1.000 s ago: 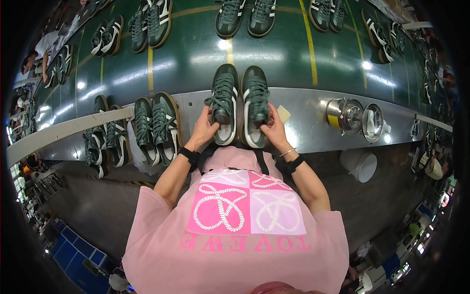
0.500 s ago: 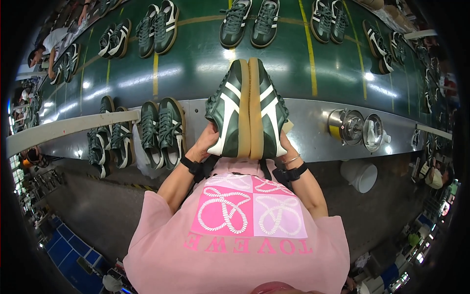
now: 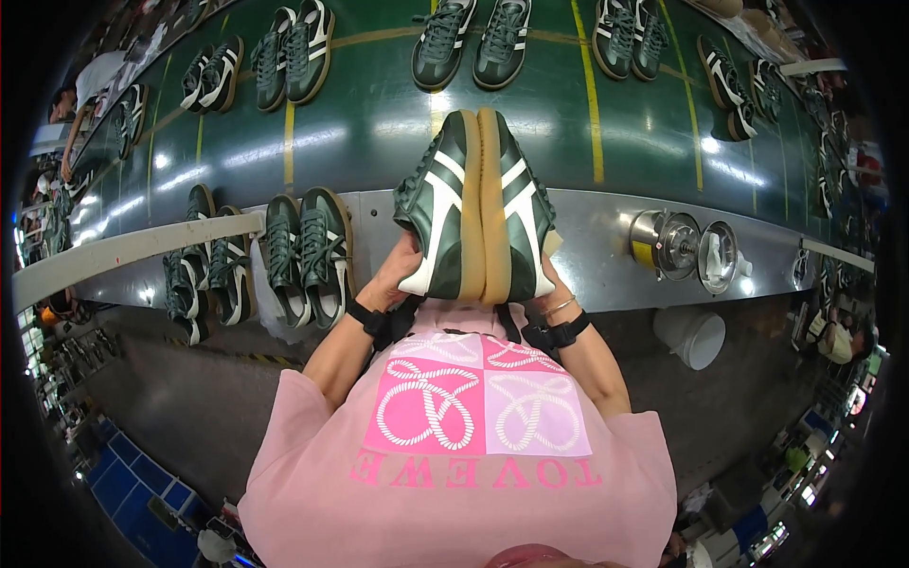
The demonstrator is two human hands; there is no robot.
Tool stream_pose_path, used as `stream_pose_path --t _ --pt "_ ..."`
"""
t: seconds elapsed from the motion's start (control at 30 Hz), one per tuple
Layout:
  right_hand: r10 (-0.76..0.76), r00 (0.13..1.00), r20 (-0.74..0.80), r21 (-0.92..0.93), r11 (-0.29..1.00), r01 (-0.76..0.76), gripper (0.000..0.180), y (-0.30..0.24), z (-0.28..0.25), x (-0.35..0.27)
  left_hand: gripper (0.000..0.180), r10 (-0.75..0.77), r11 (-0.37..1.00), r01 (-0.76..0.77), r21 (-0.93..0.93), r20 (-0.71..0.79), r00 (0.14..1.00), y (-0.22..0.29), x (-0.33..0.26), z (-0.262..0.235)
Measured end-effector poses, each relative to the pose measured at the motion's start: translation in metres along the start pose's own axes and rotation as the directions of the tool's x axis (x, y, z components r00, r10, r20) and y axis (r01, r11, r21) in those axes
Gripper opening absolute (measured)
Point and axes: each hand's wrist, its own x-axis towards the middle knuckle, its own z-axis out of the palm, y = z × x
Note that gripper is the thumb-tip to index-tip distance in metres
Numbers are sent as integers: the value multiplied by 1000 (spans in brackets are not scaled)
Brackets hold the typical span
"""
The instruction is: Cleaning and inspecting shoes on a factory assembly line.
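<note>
Two dark green sneakers with white stripes and tan gum soles are held up in front of me, soles pressed together and toes pointing away. My left hand (image 3: 399,272) grips the left sneaker (image 3: 441,204) at its heel, and its fingers go out of sight behind the shoe. At the heel of the right sneaker (image 3: 517,213) my right hand (image 3: 557,284) closes in the same way, its fingers mostly hidden. A small pale tag or paper (image 3: 552,243) shows beside the right sneaker, near my right hand.
A green belt (image 3: 360,142) with yellow lines carries several similar pairs. Along its near side runs a metal ledge (image 3: 597,246), with more sneakers (image 3: 310,251) at left and a steel pot (image 3: 668,241) at right. A pale rail (image 3: 142,254) crosses the left; a white bucket (image 3: 701,339) stands below.
The pairs on the belt have shifted slightly left in view. My hands keep the two sneakers sole to sole in nearly the same place.
</note>
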Motion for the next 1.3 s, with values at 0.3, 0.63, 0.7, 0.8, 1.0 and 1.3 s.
stream_pose_path --t 0.3,0.63,0.7,0.8,1.0,1.3 --pt "6 1000 28 50 999 -8 41 -13 -6 -9 81 -30 997 27 -75 -29 999 26 -7 11" --pt "-270 960 -76 -672 725 151 78 -34 35 -9 79 -48 919 141 367 -253 966 37 3 25" --pt "-267 958 -102 -737 668 108 79 -33 40 -8 77 -5 905 113 411 -257 966 33 8 22" --pt "-264 955 -138 -729 680 83 77 -36 36 -2 75 50 891 77 448 -266 963 37 12 24" --pt "-175 965 -196 -664 747 1 65 -40 35 -4 73 93 892 53 450 -296 951 48 15 36" --pt "-163 963 -214 -720 693 -43 78 -43 45 -9 70 110 868 56 493 -301 947 43 19 30"
